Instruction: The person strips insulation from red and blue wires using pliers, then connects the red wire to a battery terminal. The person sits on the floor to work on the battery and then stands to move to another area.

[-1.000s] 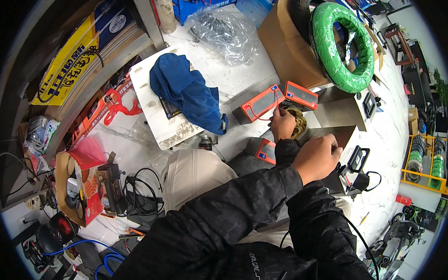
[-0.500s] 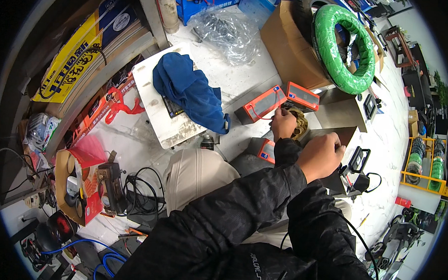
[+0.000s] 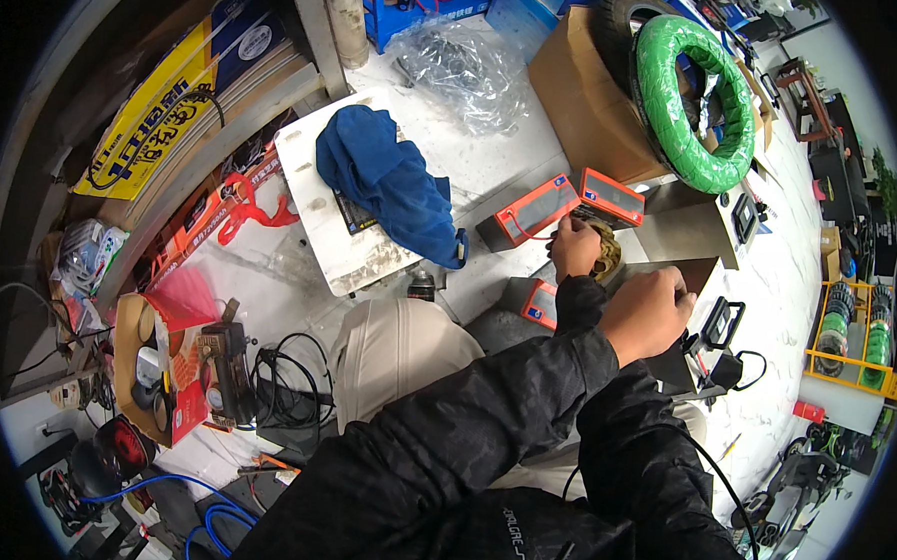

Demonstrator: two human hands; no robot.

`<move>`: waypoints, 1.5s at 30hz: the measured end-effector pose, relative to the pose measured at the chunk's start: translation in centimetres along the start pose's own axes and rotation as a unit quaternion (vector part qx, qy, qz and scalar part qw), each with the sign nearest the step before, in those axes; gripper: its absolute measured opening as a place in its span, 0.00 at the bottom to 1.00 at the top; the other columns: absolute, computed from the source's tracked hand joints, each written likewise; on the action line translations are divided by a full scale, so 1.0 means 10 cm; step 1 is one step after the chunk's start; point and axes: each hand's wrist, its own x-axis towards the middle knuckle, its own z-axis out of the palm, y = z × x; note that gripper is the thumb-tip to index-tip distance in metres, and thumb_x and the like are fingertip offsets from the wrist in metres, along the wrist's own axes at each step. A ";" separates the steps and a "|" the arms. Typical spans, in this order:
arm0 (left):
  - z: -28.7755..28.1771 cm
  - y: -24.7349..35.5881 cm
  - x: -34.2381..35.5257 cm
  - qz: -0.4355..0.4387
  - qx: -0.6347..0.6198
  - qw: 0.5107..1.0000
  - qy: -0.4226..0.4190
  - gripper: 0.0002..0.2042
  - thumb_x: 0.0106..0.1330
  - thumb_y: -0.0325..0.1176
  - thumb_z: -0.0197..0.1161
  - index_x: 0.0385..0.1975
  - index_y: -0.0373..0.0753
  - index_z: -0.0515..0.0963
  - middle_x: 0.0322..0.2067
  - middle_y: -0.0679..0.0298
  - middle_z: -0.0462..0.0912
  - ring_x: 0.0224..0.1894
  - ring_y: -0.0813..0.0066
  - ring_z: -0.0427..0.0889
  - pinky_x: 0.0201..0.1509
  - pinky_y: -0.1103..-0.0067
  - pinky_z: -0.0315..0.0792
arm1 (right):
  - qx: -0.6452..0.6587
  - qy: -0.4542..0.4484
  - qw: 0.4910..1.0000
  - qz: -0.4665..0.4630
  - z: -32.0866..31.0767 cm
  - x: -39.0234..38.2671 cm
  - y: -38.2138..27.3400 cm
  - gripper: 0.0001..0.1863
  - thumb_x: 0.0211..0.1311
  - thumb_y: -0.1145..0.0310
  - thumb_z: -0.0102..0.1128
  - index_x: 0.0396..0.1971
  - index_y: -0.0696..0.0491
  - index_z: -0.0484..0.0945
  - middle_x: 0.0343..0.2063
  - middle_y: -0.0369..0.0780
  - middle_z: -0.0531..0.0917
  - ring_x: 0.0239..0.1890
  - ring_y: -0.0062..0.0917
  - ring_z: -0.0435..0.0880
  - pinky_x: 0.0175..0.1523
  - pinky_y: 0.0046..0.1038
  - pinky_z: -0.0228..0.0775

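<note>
My forearms cross, the left sleeve lying over the right. My right hand (image 3: 576, 250) is closed in a pinch at the end of an orange-and-grey battery (image 3: 533, 214), on its thin red wire (image 3: 519, 229). Next to that hand is a brown-and-tan bundle (image 3: 606, 255), partly hidden. My left hand (image 3: 649, 315) is curled closed at an open metal case (image 3: 669, 274); what its fingers hold, if anything, is hidden. Another orange-and-grey battery (image 3: 612, 198) stands just beyond, and a third battery (image 3: 540, 304) lies nearer, left of my right sleeve.
A blue cloth (image 3: 388, 182) lies on a white board (image 3: 307, 189) at left. Farther off are clear plastic wrap (image 3: 462, 75), a cardboard box (image 3: 587, 96) and a green-wrapped tyre (image 3: 645, 98). A black case with handle (image 3: 715, 320) stands right. A black cable (image 3: 725, 472) crosses my right sleeve.
The whole view has shifted slightly. My right hand's fingers have moved a little along the red wire beside the battery. The left hand keeps its place by the metal case.
</note>
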 end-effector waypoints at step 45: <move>-0.03 0.02 0.10 0.014 -0.045 0.999 -0.010 0.13 0.66 0.35 0.66 0.30 0.28 0.80 0.32 0.42 0.84 0.39 0.41 0.84 0.46 0.60 0.76 | 0.412 0.067 0.909 -0.007 -1.31 1.05 0.40 0.10 0.76 0.66 0.59 0.46 0.56 0.74 0.36 0.42 0.83 0.38 0.32 0.86 0.49 0.36 0.83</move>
